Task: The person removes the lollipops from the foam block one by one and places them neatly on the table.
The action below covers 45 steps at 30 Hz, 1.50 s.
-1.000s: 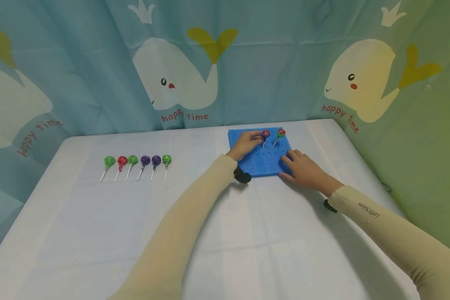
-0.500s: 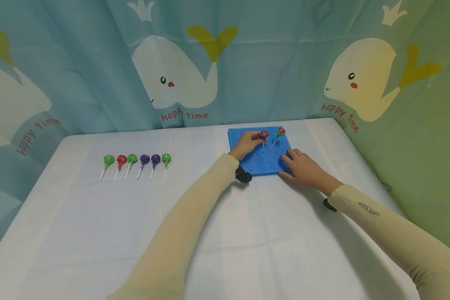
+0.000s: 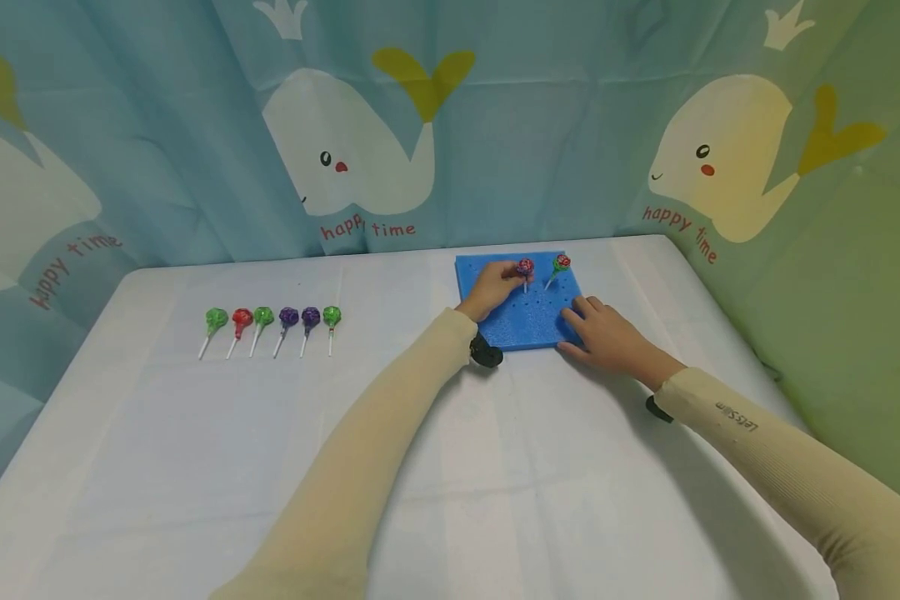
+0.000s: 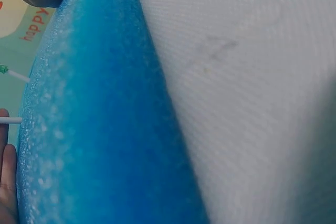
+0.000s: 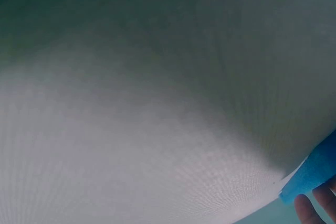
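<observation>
Near the back of the blue foam board, my left hand pinches a lollipop with a red and purple wrapper, its white stick pointing down at the holes. In the left wrist view that stick meets the board's surface; how deep it goes I cannot tell. A red and green lollipop stands tilted in the board, to the right of the held one. My right hand rests at the board's right edge, fingers extended and holding nothing. In the right wrist view, fingertips show beside the board's corner.
On the left of the white-covered table, several lollipops lie in a row, among them a red one, a purple one and a green one. A blue curtain with whale prints hangs behind the table.
The lollipop in my left hand has shifted slightly left and a little lower over the board. My right hand has stayed at the board's edge.
</observation>
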Tool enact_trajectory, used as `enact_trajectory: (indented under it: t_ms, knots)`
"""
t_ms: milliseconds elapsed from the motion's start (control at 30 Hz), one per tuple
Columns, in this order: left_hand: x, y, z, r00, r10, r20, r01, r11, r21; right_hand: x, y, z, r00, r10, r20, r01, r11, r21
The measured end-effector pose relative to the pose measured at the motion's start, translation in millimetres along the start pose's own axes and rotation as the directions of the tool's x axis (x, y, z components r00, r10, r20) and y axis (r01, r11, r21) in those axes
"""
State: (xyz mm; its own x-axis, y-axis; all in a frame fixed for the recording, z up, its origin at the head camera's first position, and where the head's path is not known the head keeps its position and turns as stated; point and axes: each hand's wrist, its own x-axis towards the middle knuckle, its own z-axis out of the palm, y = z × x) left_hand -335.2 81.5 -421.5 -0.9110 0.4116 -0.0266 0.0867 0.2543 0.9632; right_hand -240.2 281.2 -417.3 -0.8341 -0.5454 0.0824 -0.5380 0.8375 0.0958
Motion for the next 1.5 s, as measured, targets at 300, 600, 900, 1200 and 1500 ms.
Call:
enact_trajectory:
  t_ms: [300,600,900,1200,1500]
  knots:
    - [-1.1,-3.5,-2.2,1.0,-0.007,-0.031,0.002,0.983,-0.186,0.5,0.8,1.5,1.0,-0.008,-0.005,0.008,1.0,-0.008]
    - [-5.1,-5.0,-8.4,0.997,-0.059,-0.049,0.035,0.923,-0.384,0.6,2.1,3.6,1.0,-0.003,-0.001,0.003,1.0,-0.004]
    - [-11.8,-6.4,-11.7,0.996,-0.077,-0.037,0.057,0.924,-0.378,0.1,0.7,4.1,1.0,0.009,0.019,-0.009,1.0,-0.003]
    - [-26.6,-4.7,-24.8,0.997,-0.083,-0.006,0.075,0.931,-0.356,-0.3,1.0,4.3,1.0,-0.004,-0.01,0.004,1.0,-0.002]
    - [-37.3,-8.2,-47.5,0.995,-0.077,-0.065,0.053,0.947,-0.317,-1.0,1.1,3.9,0.999,-0.016,-0.033,0.016,1.0,0.003]
